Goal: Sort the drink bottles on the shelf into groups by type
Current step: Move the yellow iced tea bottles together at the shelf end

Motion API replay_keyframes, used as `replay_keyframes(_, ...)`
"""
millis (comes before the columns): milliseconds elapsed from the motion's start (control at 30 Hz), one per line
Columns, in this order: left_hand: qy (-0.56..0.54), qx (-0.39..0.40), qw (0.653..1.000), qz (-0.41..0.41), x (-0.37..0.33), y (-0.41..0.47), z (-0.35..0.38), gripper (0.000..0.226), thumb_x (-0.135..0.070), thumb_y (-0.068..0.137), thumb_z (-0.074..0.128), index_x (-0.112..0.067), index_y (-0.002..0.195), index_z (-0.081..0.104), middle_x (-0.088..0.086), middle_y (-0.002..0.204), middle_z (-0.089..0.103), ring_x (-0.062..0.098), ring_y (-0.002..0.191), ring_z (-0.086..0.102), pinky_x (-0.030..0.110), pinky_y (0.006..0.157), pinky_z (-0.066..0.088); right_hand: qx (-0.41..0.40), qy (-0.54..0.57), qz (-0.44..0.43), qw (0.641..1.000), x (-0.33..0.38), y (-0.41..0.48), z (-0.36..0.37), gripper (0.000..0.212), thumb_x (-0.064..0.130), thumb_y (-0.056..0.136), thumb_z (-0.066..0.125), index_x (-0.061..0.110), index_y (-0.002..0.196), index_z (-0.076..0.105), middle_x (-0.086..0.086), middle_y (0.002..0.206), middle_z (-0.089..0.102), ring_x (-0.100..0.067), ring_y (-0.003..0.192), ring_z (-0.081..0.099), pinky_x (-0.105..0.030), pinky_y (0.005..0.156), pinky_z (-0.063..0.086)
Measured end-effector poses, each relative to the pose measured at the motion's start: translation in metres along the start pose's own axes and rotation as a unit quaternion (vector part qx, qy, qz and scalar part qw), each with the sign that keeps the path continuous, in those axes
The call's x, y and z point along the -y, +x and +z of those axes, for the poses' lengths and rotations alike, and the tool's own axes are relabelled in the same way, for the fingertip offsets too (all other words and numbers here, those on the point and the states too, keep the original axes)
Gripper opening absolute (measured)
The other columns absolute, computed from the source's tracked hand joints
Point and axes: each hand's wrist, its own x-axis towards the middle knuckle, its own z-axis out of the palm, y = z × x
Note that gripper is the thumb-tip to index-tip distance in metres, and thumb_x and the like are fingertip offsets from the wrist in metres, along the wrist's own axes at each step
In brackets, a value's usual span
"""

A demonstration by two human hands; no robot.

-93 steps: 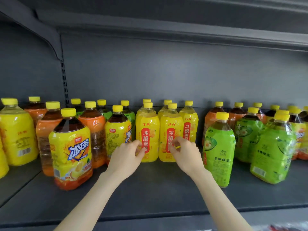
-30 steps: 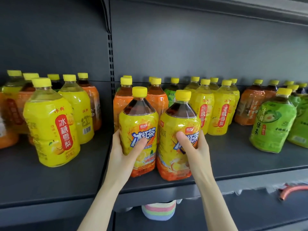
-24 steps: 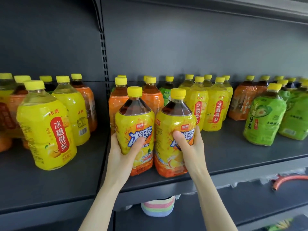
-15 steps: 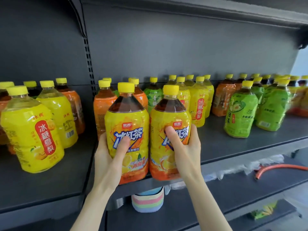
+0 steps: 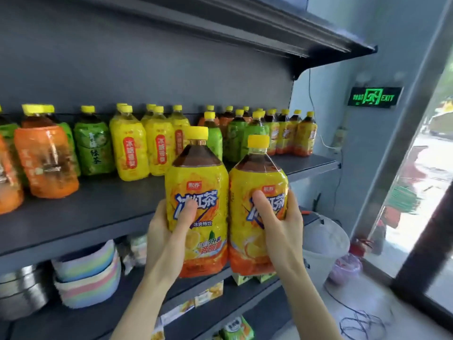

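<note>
I judge the sorting about half done. On the shelf (image 5: 98, 212) the yellow pear bottles (image 5: 130, 148) stand together at centre left, but green tea bottles (image 5: 93, 148) sit in two separate spots, one lot at left beside an orange bottle (image 5: 46, 160) and another right of centre, so the mixing is not cleared. At the right end of the shelf stands a cluster of dark-tea bottles (image 5: 304, 136) whose labels look like the ones I carry, though they are too small to be sure; that seems the likely home. My left grip (image 5: 166, 241) is wrapped round the left iced tea bottle (image 5: 196, 177) and my right grip (image 5: 282, 229) round the right iced tea bottle (image 5: 257, 177), each thumb laid across the front label. Both bottles are upright, side by side and just touching, lifted off the shelf in front of its edge at lower centre of the frame.
</note>
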Motion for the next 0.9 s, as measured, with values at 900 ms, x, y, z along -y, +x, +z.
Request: replay_keyframes(900,0.030,0.014,0.999,0.009,0.161,0.214,0.347,0.060,-0.071,0.069,0.056,-0.036,0.119,0.055,-0.015,0.114,0.065,0.005,0.107,0.060,0.043,0.098,0.046,-0.071,-0.078,-0.012,0.994,-0.104,0.352,-0.224,0.033,0.049,0.075,0.072,0.025,0.094,0.059,0.010,0.080,0.069,0.004,0.069,0.063,-0.021,0.066,0.047)
